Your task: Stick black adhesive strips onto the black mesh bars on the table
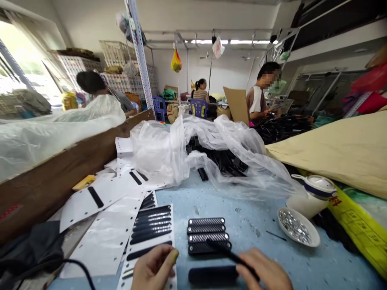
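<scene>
Black strip [213, 276] lies on blue surface [242, 213] below four studded strips [207, 235] | right hand [266, 272] grasps thin black tool [231, 253] | left hand [154, 268] loosely curled on sticker sheet [149, 233], grip empty | keep tool tip steady, strip flat.

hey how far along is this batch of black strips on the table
Done, apparently: four studded strips lie in a neat stack on the blue table. In hand: the right hand holds a thin black tool above a plain black strip; the left hand rests on a white sheet of black strips. Left: a clear bag holds many more black pieces, and the dish holds silver studs.
</scene>
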A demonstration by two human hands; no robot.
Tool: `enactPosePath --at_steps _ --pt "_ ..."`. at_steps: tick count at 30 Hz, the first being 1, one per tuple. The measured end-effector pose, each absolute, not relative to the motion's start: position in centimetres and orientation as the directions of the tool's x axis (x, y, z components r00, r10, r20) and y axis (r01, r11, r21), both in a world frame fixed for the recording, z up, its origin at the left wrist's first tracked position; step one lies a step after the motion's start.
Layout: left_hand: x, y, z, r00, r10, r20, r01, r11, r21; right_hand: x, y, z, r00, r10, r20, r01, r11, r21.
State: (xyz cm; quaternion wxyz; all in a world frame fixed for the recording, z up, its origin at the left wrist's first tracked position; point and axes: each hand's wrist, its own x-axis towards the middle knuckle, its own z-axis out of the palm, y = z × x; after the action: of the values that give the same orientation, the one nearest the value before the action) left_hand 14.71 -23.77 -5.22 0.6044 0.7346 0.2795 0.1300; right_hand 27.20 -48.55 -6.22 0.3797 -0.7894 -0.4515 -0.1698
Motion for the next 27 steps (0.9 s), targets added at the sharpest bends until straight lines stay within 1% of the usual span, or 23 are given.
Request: enactPosePath --at_steps 2,4,7,10,13,15,18,20,21,23,27 --pt "14.8 -23.7 -5.1 0.863 0.504 -0.034 0.247 -0.364 0.898 27.8 -49.8 -6.1 0.628 0.566 0.535 0.753 -0.269 -0.600" --pt "14.9 -24.0 -5.6 0.902 0.431 0.015 0.228 -0.507 0.831 28.1 -50.4 -6.5 0.698 0.561 0.445 0.662 -0.268 -0.700" --pt "15.1 -24.9 -6.8 0.941 0.337 0.034 0.180 -0.583 0.792 27.8 -50.4 -7.8 0.752 0.564 0.341 0.563 -0.281 -0.777" --pt "15.2 -25.4 -7.6 0.965 0.259 0.052 0.128 -0.631 0.765 27.0 -49.8 -8.6 0.759 0.591 0.272 0.505 -0.273 -0.819" --pt "15.2 -25.4 -7.6 0.971 0.224 0.087 0.088 -0.670 0.737 26.6 -49.2 -8.5 0.737 0.631 0.244 0.496 -0.258 -0.829" --pt "15.3 -25.1 -7.5 0.968 0.235 0.092 0.087 -0.653 0.752 27.0 -49.1 -8.1 0.722 0.646 0.248 0.513 -0.261 -0.818" --pt "15.9 -24.5 -7.4 0.943 0.313 0.113 0.113 -0.621 0.776 28.4 -49.1 -7.9 0.710 0.618 0.337 0.591 -0.263 -0.763" --pt "16.5 -24.2 -7.6 0.921 0.366 0.134 0.142 -0.635 0.760 29.5 -49.0 -8.0 0.698 0.591 0.404 0.643 -0.271 -0.716" --pt "16.8 -24.0 -7.7 0.916 0.376 0.139 0.150 -0.644 0.750 29.9 -48.8 -8.1 0.690 0.590 0.420 0.659 -0.273 -0.701" --pt "17.4 -23.9 -8.0 0.923 0.362 0.134 0.148 -0.653 0.743 30.5 -48.4 -8.4 0.670 0.607 0.428 0.676 -0.260 -0.689" --pt "17.9 -24.1 -8.2 0.950 0.299 0.087 0.139 -0.656 0.742 30.4 -47.9 -8.2 0.613 0.672 0.415 0.695 -0.209 -0.688"
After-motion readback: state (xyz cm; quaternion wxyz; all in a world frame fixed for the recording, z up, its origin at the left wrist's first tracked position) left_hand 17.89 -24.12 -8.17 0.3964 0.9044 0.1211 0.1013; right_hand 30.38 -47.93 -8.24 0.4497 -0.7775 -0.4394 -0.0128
